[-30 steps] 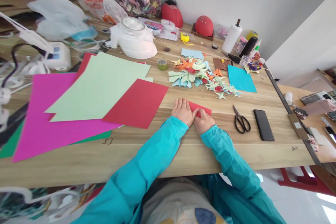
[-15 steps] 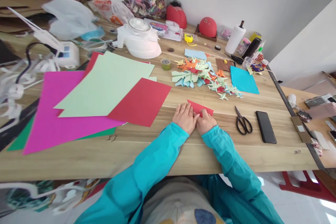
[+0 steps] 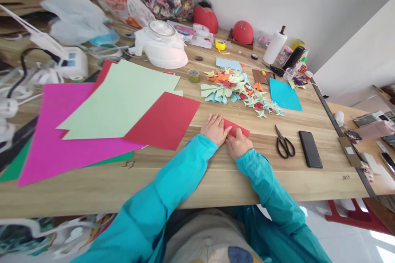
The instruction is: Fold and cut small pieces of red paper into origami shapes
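A small folded red paper (image 3: 237, 128) lies on the wooden table (image 3: 216, 176) in front of me. My left hand (image 3: 214, 128) rests flat on its left part, fingers stretched out and close together. My right hand (image 3: 238, 144) is curled, its fingertips pressing the paper's near edge. Both arms wear teal sleeves. Most of the paper is hidden under my hands.
Large sheets lie to the left: red (image 3: 163, 120), pale green (image 3: 119, 100), magenta (image 3: 58, 131). A pile of folded paper shapes (image 3: 237, 90) and a blue sheet (image 3: 284, 94) sit beyond. Scissors (image 3: 284, 144) and a black phone (image 3: 310, 154) lie to the right. Clutter fills the far edge.
My hands have stayed on the red paper, shifting only slightly. The view has swayed a little.
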